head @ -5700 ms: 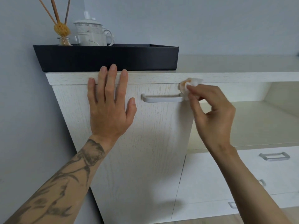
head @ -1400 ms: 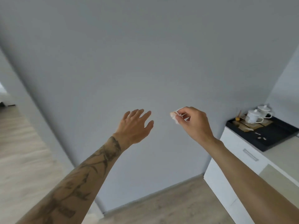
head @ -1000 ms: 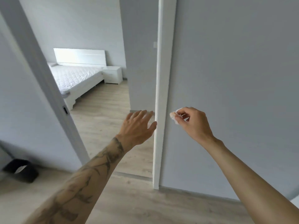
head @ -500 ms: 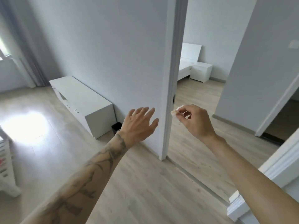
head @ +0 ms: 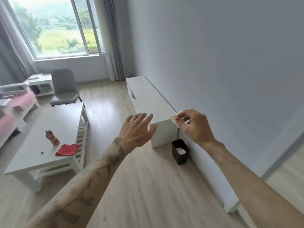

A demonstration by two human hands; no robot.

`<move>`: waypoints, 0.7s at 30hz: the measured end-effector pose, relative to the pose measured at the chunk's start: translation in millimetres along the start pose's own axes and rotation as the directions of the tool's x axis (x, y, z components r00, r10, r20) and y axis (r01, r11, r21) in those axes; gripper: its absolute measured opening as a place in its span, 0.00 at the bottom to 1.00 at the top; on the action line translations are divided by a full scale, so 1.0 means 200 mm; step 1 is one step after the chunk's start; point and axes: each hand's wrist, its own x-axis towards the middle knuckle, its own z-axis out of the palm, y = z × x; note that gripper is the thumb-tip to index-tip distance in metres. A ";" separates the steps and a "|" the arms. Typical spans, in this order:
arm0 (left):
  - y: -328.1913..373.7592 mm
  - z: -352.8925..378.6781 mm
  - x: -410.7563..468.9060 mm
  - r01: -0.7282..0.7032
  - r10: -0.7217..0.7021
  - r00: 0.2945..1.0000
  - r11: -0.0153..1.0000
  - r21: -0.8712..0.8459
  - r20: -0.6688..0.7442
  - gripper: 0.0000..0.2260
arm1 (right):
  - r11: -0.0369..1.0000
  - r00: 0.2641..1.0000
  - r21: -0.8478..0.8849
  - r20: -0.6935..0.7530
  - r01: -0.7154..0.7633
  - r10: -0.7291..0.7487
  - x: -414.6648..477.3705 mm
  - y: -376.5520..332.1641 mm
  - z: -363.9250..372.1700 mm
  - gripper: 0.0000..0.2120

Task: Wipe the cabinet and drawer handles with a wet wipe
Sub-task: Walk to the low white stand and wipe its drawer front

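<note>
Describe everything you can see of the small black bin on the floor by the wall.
The black bin is a small, open-topped container with straight, slightly tapering sides, matte and plastic-looking. It stands upright on the pale wood floor, near the grey wall, just past the near end of the low white cabinet. Crumpled whitish, faintly pink wipes or tissues lie inside. Neither hand touches it.

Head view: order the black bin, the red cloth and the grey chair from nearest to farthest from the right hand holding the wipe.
From the right hand, which pinches the wipe:
1. Black bin, on the floor just below the hand, against the wall.
2. Red cloth, to the left, on the white table's near edge.
3. Grey chair, far left, toward the window.
</note>
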 end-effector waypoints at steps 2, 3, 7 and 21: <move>-0.27 0.02 0.19 0.030 -0.030 1.000 0.999 0.012 -0.010 0.28 | 0.999 0.999 0.000 0.017 0.037 -0.037 0.26 -0.02 0.23 0.10; -0.38 0.03 0.28 0.033 -0.033 0.999 0.999 0.018 -0.015 0.28 | 0.999 0.999 0.005 0.021 0.044 -0.044 0.36 -0.02 0.33 0.09; -0.89 0.08 0.67 0.066 -0.066 0.998 0.998 0.007 -0.016 0.28 | 1.000 0.998 -0.003 0.054 0.026 -0.026 0.84 -0.04 0.75 0.08; -2.17 0.21 2.14 0.000 -0.002 0.999 0.998 0.057 0.036 0.27 | 0.999 0.997 -0.015 0.061 -0.037 0.038 2.37 0.15 1.88 0.07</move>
